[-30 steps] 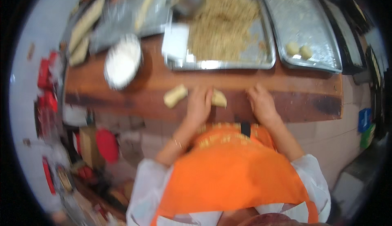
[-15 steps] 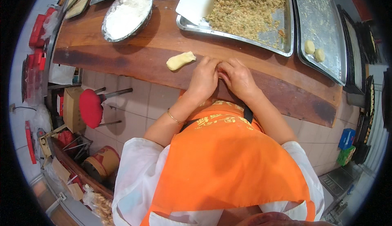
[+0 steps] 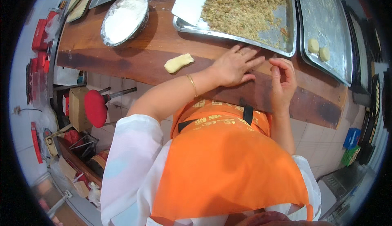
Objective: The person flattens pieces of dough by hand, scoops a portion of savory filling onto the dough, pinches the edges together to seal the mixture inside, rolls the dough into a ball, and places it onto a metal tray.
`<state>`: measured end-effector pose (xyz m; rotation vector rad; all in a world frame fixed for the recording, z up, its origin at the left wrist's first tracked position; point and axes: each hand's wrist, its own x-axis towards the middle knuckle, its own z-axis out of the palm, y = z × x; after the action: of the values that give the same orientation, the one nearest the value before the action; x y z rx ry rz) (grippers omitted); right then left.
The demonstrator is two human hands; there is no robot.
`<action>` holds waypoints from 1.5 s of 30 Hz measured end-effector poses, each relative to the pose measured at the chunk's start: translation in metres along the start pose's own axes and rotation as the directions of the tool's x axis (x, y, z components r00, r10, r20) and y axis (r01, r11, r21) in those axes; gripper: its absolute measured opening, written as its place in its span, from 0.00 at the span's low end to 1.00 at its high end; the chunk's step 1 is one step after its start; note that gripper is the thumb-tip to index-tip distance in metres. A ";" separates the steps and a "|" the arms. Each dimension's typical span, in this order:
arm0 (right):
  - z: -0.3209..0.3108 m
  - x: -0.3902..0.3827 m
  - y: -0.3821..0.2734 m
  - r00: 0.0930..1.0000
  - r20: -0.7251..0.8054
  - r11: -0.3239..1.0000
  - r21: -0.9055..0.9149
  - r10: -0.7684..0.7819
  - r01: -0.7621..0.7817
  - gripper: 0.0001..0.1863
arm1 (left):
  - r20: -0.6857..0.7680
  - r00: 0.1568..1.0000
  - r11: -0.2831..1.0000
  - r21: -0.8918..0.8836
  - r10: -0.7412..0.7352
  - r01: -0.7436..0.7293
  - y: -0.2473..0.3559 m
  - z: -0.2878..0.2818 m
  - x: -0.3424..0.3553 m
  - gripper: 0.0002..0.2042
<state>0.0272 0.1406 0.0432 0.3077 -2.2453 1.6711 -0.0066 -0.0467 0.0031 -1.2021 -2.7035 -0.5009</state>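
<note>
My left hand lies palm down low over the wooden table, its fingers spread toward the right. Beside it, my right hand is raised near the table's front edge with fingers curled in and the thumb against them. Whatever those curled fingers hold, if anything, is hidden. A short, pale yellow piece of dough rests on the wood, left of my left hand and apart from it. Beyond both hands, a metal tray carries a heap of crumbly brown filling. A white flat scraper leans on that tray's left corner.
A bowl of white flour stands at the left on the wooden table. Another metal tray at the right holds small dough rounds. A red-seated stool is below the table's left side.
My hands were together at the table edge; they have parted. The left reached rightward and flattened out, while the right moved right and turned upward. The view shifted slightly.
</note>
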 end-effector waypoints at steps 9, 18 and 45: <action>-0.011 -0.022 -0.008 1.000 0.010 1.000 0.023 -0.015 0.014 0.07 | -0.071 0.993 0.992 -0.075 0.095 -0.100 -0.011 0.011 0.015 0.24; -0.017 -0.038 -0.016 0.995 0.028 0.992 0.077 0.095 -0.097 0.06 | -0.223 0.971 0.996 0.017 0.086 -0.084 -0.006 0.019 0.008 0.23; 0.100 0.154 0.024 0.738 0.672 0.521 -0.652 0.061 0.551 0.34 | -0.006 0.647 0.072 -0.995 -0.762 0.075 0.015 -0.001 -0.079 0.12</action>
<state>-0.1368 0.0548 0.0551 1.0096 -2.9473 0.1455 0.0578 -0.0924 -0.0123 0.0422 -1.9061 -2.4763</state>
